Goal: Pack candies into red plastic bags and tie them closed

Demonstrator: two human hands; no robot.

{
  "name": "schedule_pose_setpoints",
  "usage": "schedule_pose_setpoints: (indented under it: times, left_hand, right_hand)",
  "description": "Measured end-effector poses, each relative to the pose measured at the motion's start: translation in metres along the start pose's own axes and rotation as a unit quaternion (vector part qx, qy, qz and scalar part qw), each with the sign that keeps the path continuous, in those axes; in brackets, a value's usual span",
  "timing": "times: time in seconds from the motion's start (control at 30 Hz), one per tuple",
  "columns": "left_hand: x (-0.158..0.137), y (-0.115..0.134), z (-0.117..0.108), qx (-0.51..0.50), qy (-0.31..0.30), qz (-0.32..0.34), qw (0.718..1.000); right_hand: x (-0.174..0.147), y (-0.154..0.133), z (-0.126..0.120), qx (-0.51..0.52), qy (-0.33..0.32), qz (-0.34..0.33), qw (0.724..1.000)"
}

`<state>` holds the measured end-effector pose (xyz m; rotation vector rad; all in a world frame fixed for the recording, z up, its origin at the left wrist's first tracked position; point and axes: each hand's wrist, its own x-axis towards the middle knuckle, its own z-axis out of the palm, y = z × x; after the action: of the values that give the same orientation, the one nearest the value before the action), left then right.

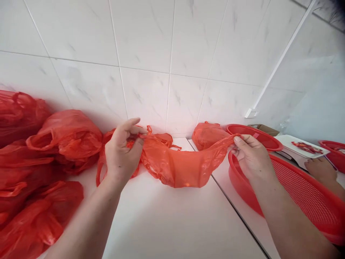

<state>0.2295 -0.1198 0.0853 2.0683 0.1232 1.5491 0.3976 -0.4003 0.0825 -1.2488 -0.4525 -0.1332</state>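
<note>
A red plastic bag (188, 167) hangs stretched between my two hands, sagging in the middle just over the white table (161, 223). My left hand (125, 149) pinches one end of it between thumb and fingers, with the other fingers partly raised. At the opposite end, my right hand (249, 153) grips the bag's gathered corner between thumb and fingertips. What the bag holds, if anything, cannot be made out. Behind my left hand lie crumpled red bags (163, 139), partly hidden by it.
Several filled red bags (71, 136) are heaped at the left. Another red bag (207, 135) stands by the tiled wall. Red baskets (299, 183) sit at the right, near a white scale (302, 145) with reddish pieces on it. A co-worker's hand (322, 167) is beside the scale.
</note>
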Motion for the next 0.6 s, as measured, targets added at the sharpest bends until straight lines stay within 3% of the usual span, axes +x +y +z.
schedule_pose_setpoints:
  times: [0.13, 0.23, 0.3, 0.4, 0.47, 0.53, 0.6]
  left_hand:
    - [0.010, 0.010, 0.003, 0.067, -0.051, 0.029, 0.996]
    - [0.004, 0.011, 0.012, 0.052, -0.058, -0.059, 0.995]
    - [-0.001, 0.014, 0.018, -0.070, -0.076, -0.175, 0.979]
    - [-0.008, 0.022, 0.026, -0.309, -0.104, -0.280, 0.903]
    - [-0.012, 0.028, 0.029, -0.377, -0.110, -0.282, 0.875]
    - [-0.014, 0.034, 0.030, -0.378, -0.121, -0.261, 0.880]
    - [-0.016, 0.038, 0.029, -0.356, -0.152, -0.235, 0.892]
  right_hand:
    - [0.000, 0.008, 0.014, 0.029, -0.017, -0.012, 0.999]
    - [-0.005, 0.017, 0.034, 0.067, -0.030, 0.018, 0.997]
    - [-0.013, 0.020, 0.051, 0.102, -0.043, 0.042, 0.993]
    - [-0.029, 0.020, 0.080, 0.137, -0.089, 0.053, 0.985]
    - [-0.041, 0.016, 0.097, 0.118, -0.132, 0.039, 0.983]
    - [-0.050, 0.011, 0.110, 0.059, -0.210, 0.053, 0.974]
    - [-0.054, 0.009, 0.118, -0.005, -0.326, 0.100, 0.940]
